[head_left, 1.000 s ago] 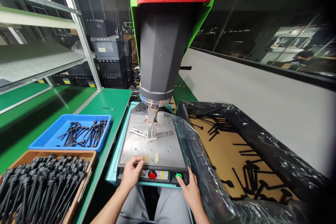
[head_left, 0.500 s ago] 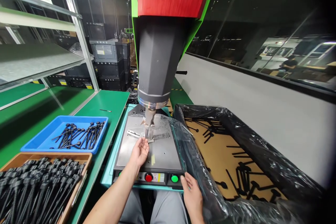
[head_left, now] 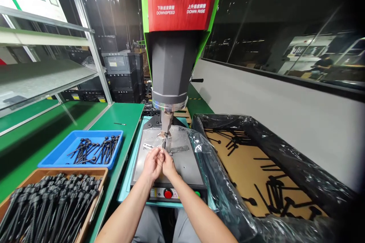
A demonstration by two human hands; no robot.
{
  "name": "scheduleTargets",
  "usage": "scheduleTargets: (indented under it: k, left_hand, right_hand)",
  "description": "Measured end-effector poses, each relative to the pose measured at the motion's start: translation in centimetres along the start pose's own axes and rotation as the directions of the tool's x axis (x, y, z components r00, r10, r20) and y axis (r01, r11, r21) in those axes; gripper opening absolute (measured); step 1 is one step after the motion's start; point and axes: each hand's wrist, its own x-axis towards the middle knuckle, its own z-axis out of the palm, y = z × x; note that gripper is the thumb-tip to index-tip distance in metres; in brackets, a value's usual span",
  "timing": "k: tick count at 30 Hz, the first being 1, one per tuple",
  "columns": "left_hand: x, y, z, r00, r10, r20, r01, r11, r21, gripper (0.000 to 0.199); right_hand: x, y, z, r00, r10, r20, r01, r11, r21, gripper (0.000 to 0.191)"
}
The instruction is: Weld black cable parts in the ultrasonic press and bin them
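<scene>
My left hand [head_left: 154,163] and my right hand [head_left: 169,165] meet fingertip to fingertip at the small fixture on the machine's metal plate [head_left: 182,174]. Both have their fingers closed in a pinch. Whatever they grip is hidden by the fingers. Just beyond them, a dark narrow piece [head_left: 164,143] stands in the fixture, below the metal horn [head_left: 167,121] of the press. Clear plastic film [head_left: 178,133] lies around the fixture. In front of the plate are a red button [head_left: 168,194] and a green button [head_left: 197,194], the latter partly behind my right forearm.
At left, a blue tray [head_left: 45,161] and a brown tray [head_left: 104,176] hold many black ribbed rods with knobbed heads [head_left: 57,201]. To the right, a plastic-lined box [head_left: 225,186] has similar black pieces on cardboard. The grey press head [head_left: 173,68] hangs above my hands.
My right hand has left the area beside the green button and come up to the fixture, joining my left hand. My left hand stays at the fixture. The camera view has shifted slightly.
</scene>
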Motion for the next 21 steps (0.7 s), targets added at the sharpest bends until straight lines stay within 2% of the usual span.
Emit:
scheduleTargets:
  k: [4, 8, 10, 12, 16, 21]
  left_hand:
    - [-0.3, 0.8, 0.6, 0.999, 0.044, -0.005, -0.043, 0.998, 0.052, 0.01]
    - [-0.4, 1.3, 0.9, 0.998, 0.068, -0.011, -0.067, 0.994, 0.09, 0.01]
    - [-0.4, 1.3, 1.0, 0.998, 0.07, 0.0, -0.07, 0.991, 0.111, 0.011]
    - [-0.3, 1.4, 1.0, 0.997, 0.075, 0.012, -0.076, 0.988, 0.131, 0.012]
    - [-0.1, 1.5, 0.9, 0.997, 0.073, 0.014, -0.074, 0.985, 0.156, 0.012]
    - [0.1, 1.7, 1.0, 0.996, 0.09, 0.001, -0.089, 0.983, 0.159, 0.011]
  right_hand:
    - [2.9, -0.6, 0.0, 0.988, -0.037, -0.147, 0.025, 0.996, -0.084, 0.039]
    - [4.7, -1.3, -1.0, 0.944, -0.072, -0.322, 0.014, 0.984, -0.18, 0.045]
    - [5.7, -1.7, -1.3, 0.924, -0.093, -0.371, 0.007, 0.974, -0.227, 0.045]
    - [6.8, -1.8, -1.6, 0.921, -0.106, -0.374, 0.005, 0.965, -0.261, 0.041]
    - [8.8, -1.6, -2.1, 0.946, -0.098, -0.31, 0.014, 0.965, -0.262, 0.029]
    - [9.5, -1.9, -2.3, 0.954, -0.077, -0.29, 0.022, 0.982, -0.189, 0.028]
